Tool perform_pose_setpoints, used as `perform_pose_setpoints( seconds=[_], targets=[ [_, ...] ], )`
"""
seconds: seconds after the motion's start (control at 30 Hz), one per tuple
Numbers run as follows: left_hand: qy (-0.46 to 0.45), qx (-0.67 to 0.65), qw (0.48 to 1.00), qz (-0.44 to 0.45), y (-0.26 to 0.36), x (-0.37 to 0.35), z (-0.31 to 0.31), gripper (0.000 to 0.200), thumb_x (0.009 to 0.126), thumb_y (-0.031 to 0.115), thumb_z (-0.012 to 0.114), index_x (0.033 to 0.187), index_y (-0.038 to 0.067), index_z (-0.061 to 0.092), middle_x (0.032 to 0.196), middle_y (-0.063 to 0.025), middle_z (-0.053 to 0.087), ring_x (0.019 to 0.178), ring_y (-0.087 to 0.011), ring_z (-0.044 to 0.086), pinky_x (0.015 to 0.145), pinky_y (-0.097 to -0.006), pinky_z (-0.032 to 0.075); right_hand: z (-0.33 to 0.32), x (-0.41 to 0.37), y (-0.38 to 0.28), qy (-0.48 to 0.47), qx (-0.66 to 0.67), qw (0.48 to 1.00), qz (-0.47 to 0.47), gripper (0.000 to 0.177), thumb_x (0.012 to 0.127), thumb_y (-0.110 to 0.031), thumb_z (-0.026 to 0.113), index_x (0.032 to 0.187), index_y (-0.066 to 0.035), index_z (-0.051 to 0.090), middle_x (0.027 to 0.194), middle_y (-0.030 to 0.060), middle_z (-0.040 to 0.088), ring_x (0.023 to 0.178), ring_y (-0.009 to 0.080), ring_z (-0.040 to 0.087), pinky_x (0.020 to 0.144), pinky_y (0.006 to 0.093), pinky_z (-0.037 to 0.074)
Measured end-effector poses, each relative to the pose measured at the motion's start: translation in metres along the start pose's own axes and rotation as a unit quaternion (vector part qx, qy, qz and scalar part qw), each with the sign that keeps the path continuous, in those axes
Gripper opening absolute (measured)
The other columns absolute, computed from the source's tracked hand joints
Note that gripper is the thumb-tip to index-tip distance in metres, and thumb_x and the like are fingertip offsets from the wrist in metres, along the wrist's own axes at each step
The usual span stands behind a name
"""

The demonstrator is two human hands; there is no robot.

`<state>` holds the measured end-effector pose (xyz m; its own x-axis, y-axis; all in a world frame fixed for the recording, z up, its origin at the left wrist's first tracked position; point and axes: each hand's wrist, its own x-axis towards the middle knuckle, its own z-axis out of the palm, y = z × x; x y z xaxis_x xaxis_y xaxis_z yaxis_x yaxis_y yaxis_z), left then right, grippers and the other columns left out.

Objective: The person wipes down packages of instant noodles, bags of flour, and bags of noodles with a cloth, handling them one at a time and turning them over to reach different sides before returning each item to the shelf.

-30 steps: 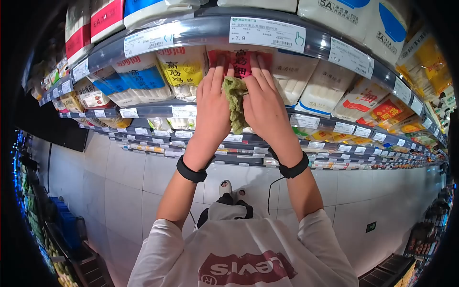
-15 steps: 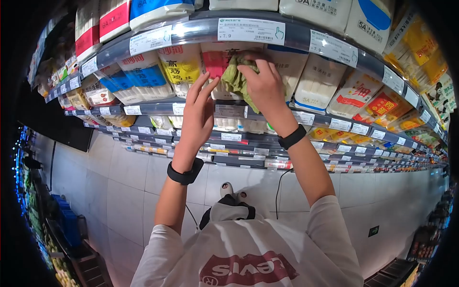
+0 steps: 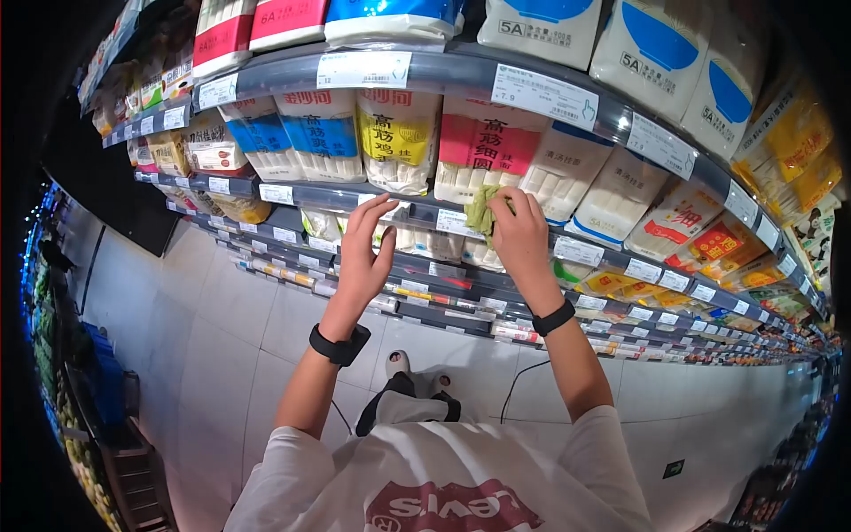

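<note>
My right hand (image 3: 521,235) grips a crumpled green cloth (image 3: 481,211) against the front edge of a shelf, beside a price label (image 3: 456,222). Just above it stands a pink and white noodle pack (image 3: 483,146). My left hand (image 3: 365,253) is held out with its fingers apart and nothing in them, close to the same shelf edge (image 3: 324,195). Above that hand are a yellow noodle pack (image 3: 396,142) and a blue one (image 3: 321,133). Part of the cloth is hidden inside my right fingers.
An upper shelf edge (image 3: 452,78) with price labels juts out over the packs. More noodle packs (image 3: 620,195) fill the shelf to the right. Lower shelves drop toward the tiled floor (image 3: 239,355). A thin cable (image 3: 514,390) hangs near my feet. Blue crates (image 3: 106,372) stand at left.
My right hand has brought the cloth down from the front of the pink pack to the shelf edge. My left hand has lowered a little, and the view has shifted.
</note>
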<state>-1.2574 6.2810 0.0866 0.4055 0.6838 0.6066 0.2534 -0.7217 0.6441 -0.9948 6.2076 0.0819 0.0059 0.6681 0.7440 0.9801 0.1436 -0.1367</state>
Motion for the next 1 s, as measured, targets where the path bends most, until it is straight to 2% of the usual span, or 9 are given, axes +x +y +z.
perform_pose_setpoints(
  seconds=[0.1, 0.2, 0.3, 0.33, 0.43, 0.47, 0.6, 0.77, 1.0],
  targets=[
    [0.023, -0.014, 0.999, -0.035, -0.013, 0.005, -0.006, 0.044, 0.097, 0.001, 0.060, 0.140, 0.005, 0.060, 0.147, -0.0171, 0.056, 0.134, -0.0328, 0.057, 0.108, -0.0422, 0.049, -0.004, -0.003, -0.005, 0.004, 0.043, 0.999, 0.030, 0.030, 0.077, 0.006, 0.066, 0.105, -0.005, 0.067, 0.107, 0.0106, 0.063, 0.099, 0.0338, 0.063, 0.087, 0.0427, 0.054],
    [0.038, -0.084, 0.994, -0.057, -0.026, 0.017, -0.015, 0.058, 0.098, 0.006, 0.061, 0.154, 0.005, 0.046, 0.156, -0.0166, 0.047, 0.141, -0.0291, 0.050, 0.112, -0.0423, 0.046, -0.017, 0.003, -0.019, -0.020, 0.207, 0.964, 0.167, 0.031, 0.081, 0.003, 0.058, 0.112, 0.003, 0.060, 0.106, 0.0206, 0.063, 0.096, 0.0442, 0.063, 0.089, 0.0434, 0.052],
    [0.019, -0.104, 0.993, -0.042, -0.041, 0.030, -0.024, 0.062, 0.099, 0.009, 0.063, 0.157, 0.002, 0.040, 0.156, -0.0212, 0.045, 0.142, -0.0331, 0.049, 0.114, -0.0442, 0.045, -0.012, 0.018, -0.047, -0.049, 0.344, 0.915, 0.207, 0.034, 0.082, 0.003, 0.057, 0.115, 0.005, 0.059, 0.109, 0.0216, 0.064, 0.100, 0.0397, 0.065, 0.092, 0.0430, 0.052],
    [0.010, -0.099, 0.994, -0.040, -0.048, 0.033, -0.026, 0.063, 0.099, 0.009, 0.063, 0.157, 0.001, 0.039, 0.156, -0.0224, 0.045, 0.141, -0.0343, 0.049, 0.113, -0.0445, 0.046, -0.012, 0.029, -0.064, -0.071, 0.401, 0.890, 0.208, 0.038, 0.083, 0.003, 0.055, 0.120, 0.007, 0.060, 0.127, 0.0240, 0.064, 0.116, 0.0366, 0.065, 0.102, 0.0431, 0.050],
    [-0.021, -0.104, 0.993, -0.041, -0.059, 0.041, -0.031, 0.068, 0.097, 0.006, 0.065, 0.158, -0.001, 0.036, 0.154, -0.0256, 0.047, 0.140, -0.0384, 0.051, 0.112, -0.0463, 0.047, 0.023, 0.046, -0.107, -0.043, 0.330, 0.931, 0.149, 0.043, 0.084, 0.003, 0.054, 0.126, 0.010, 0.059, 0.148, 0.0274, 0.053, 0.135, 0.0371, 0.057, 0.112, 0.0428, 0.045],
    [-0.036, -0.108, 0.993, -0.044, -0.060, 0.042, -0.034, 0.069, 0.096, 0.006, 0.064, 0.158, -0.002, 0.035, 0.153, -0.0265, 0.047, 0.140, -0.0391, 0.051, 0.111, -0.0460, 0.047, 0.040, 0.043, -0.109, -0.073, 0.317, 0.933, 0.152, 0.045, 0.085, 0.003, 0.053, 0.129, 0.012, 0.059, 0.161, 0.0321, 0.037, 0.147, 0.0426, 0.045, 0.119, 0.0447, 0.038],
    [-0.087, -0.131, 0.986, -0.048, -0.077, 0.039, -0.028, 0.069, 0.095, 0.004, 0.062, 0.156, -0.007, 0.033, 0.156, -0.0301, 0.040, 0.142, -0.0431, 0.047, 0.114, -0.0440, 0.044, 0.078, 0.044, -0.122, -0.048, 0.207, 0.963, 0.164, 0.053, 0.083, 0.005, 0.048, 0.135, 0.009, 0.058, 0.164, 0.0368, 0.025, 0.152, 0.0469, 0.034, 0.124, 0.0465, 0.030],
    [-0.054, -0.154, 0.985, -0.054, -0.070, 0.027, -0.010, 0.076, 0.092, -0.001, 0.062, 0.160, -0.006, 0.027, 0.160, -0.0339, 0.030, 0.148, -0.0493, 0.035, 0.121, -0.0477, 0.032, 0.084, 0.044, -0.136, -0.004, 0.268, 0.927, 0.263, 0.053, 0.080, 0.008, 0.046, 0.131, 0.006, 0.061, 0.163, 0.0363, 0.029, 0.153, 0.0458, 0.034, 0.122, 0.0433, 0.032],
    [-0.114, -0.200, 0.972, -0.033, -0.068, 0.030, -0.015, 0.072, 0.092, 0.001, 0.061, 0.157, -0.007, 0.031, 0.150, -0.0378, 0.035, 0.138, -0.0552, 0.040, 0.117, -0.0540, 0.035, 0.077, 0.055, -0.144, 0.022, 0.229, 0.926, 0.300, 0.040, 0.084, 0.007, 0.045, 0.119, 0.007, 0.066, 0.153, 0.0308, 0.049, 0.146, 0.0435, 0.046, 0.116, 0.0415, 0.039]
  ],
)
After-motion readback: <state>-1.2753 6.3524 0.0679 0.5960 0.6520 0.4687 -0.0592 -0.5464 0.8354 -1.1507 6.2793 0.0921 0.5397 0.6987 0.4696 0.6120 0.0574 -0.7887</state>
